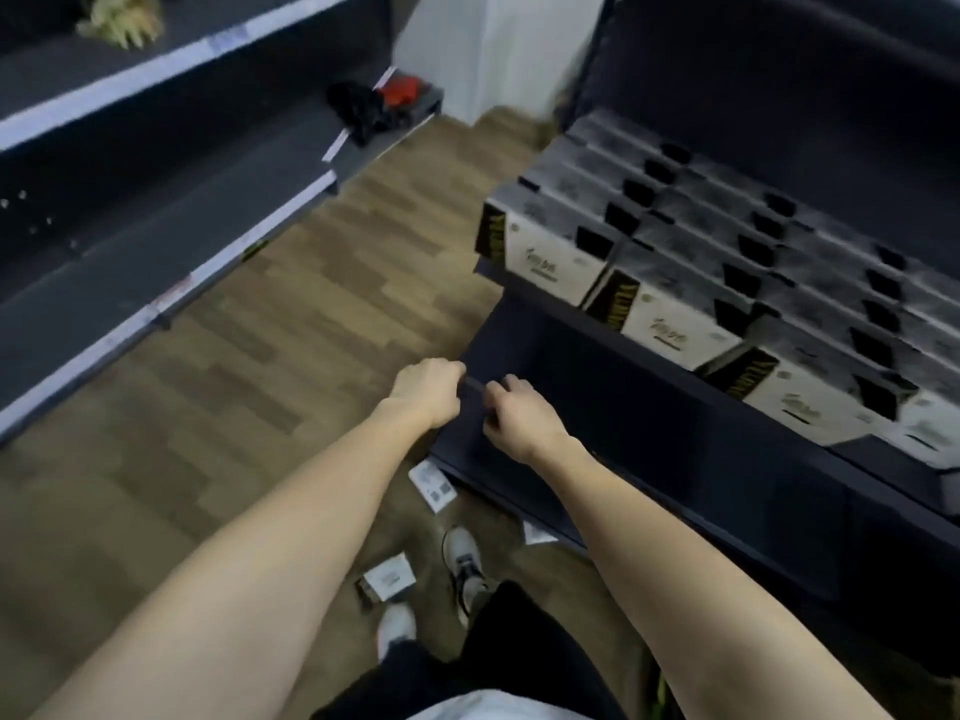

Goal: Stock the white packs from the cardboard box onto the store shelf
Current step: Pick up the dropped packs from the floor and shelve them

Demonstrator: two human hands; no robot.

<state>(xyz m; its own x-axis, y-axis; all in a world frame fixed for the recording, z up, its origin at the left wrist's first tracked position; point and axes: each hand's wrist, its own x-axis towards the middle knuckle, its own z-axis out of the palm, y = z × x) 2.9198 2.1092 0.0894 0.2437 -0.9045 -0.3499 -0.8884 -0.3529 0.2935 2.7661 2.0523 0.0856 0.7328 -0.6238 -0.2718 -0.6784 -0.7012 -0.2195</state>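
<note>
Both arms reach forward and down to the corner of a dark lower shelf [587, 407] on the right-hand unit. Left hand [428, 389] curled over the shelf's front corner edge, fingers wrapped out of sight on the far side, gripping the edge. Right hand [522, 415] just beside it, knuckles up, fingers bent and pinching the same edge; the two hands nearly touch. Neither holds a pack. White packs [670, 283] stand in tight rows on the shelf above, grey tops with dark square cutouts, white fronts with a black-and-gold side panel; three rows across, several deep, filling that level. No cardboard box in view. Wood-look floor [291, 314] between the two units. Three small white cards or packs lie loose on the floor: one [432, 483] right under the shelf corner, one [388, 579] near the feet, one [537, 532] partly under the shelf. Two grey-white shoes [462, 556] and dark trousers below. Left unit [130, 236] has dark shelves with white price strips, a yellowish bundle [122, 20] on top level, black and red items [379, 103] at the far end. Picture is motion-blurred.
</note>
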